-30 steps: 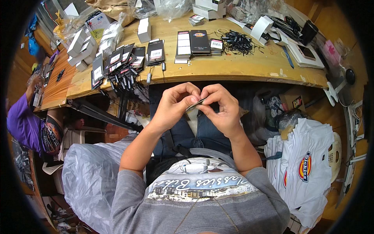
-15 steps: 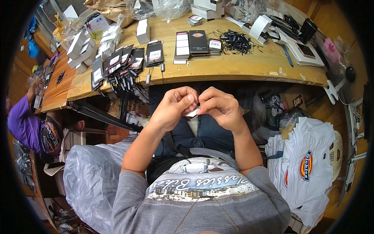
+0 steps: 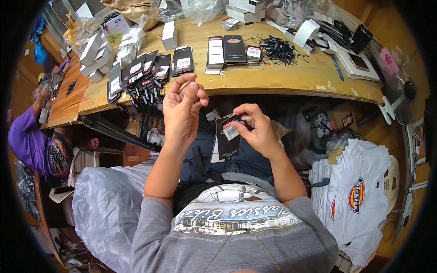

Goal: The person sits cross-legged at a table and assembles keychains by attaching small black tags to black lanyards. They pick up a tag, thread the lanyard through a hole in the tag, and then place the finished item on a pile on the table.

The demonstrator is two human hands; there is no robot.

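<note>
My right hand [image 3: 261, 132] pinches a small set of hang tags over my lap. A black hang tag [image 3: 228, 148] hangs down with a white-edged card behind it. A small white barcode tag [image 3: 231, 133] lies over it near my thumb, beside a dark cord piece. My left hand [image 3: 182, 111] is raised to the left, apart from the tags, its fingers loosely bent and no thing visible in them. Past it, at the table's front edge, black hang tags [image 3: 141, 68] with barcode stickers lie piled, their black cord fasteners [image 3: 148, 94] hanging over the edge.
On the wooden table [image 3: 282, 84] stand stacked black hang tags [image 3: 235, 49], small barcode tags [image 3: 253, 52], a heap of black cords [image 3: 277, 49] and white boxes [image 3: 169, 36]. White printed shirts [image 3: 348, 195] lie at right, a plastic bag [image 3: 107, 209] at left. Another person's purple sleeve [image 3: 27, 132] shows far left.
Both hands were together, fingertips meeting around a small piece. Now my left hand has moved up and left, away from my right hand, and the hang tags have come into view in the right.
</note>
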